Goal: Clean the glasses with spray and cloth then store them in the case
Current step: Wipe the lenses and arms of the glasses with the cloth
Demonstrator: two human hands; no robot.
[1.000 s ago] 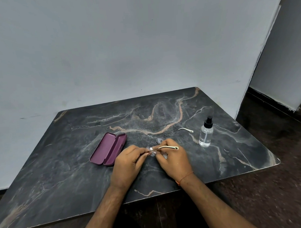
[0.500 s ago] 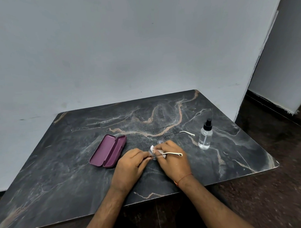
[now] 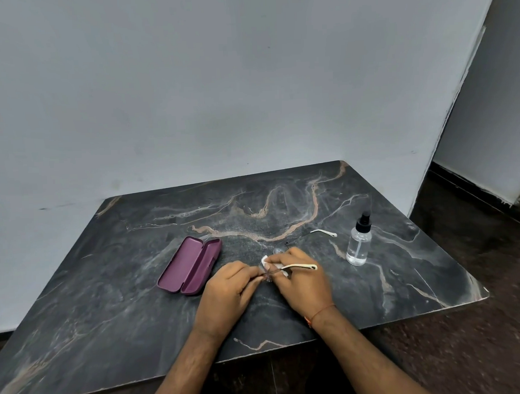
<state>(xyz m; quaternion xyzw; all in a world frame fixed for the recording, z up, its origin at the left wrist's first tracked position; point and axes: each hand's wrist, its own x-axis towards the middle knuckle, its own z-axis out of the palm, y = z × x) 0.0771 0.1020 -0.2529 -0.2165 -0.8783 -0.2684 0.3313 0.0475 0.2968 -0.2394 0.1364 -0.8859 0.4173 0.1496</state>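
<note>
The rimless glasses (image 3: 299, 266) with thin dark arms and cream tips are at the table's middle, held low over the marble. My left hand (image 3: 226, 292) pinches the near arm and lens edge. My right hand (image 3: 300, 281) presses a small white cloth (image 3: 266, 261) on a lens, with the near cream tip lying across its knuckles. The other arm's cream tip (image 3: 323, 232) reaches out behind, toward the bottle. The purple case (image 3: 190, 264) lies open to the left of my hands. The clear spray bottle (image 3: 359, 240) with a black top stands upright to the right.
The dark marble table (image 3: 108, 290) stands against a pale grey wall. Its front edge runs just below my wrists and its right corner is near the bottle. Dark floor lies to the right and in front.
Both hands and the glasses stay in the same place on the table while the cloth shifts slightly on the lens. The camera has tilted a little, so the scene sits lower in view.
</note>
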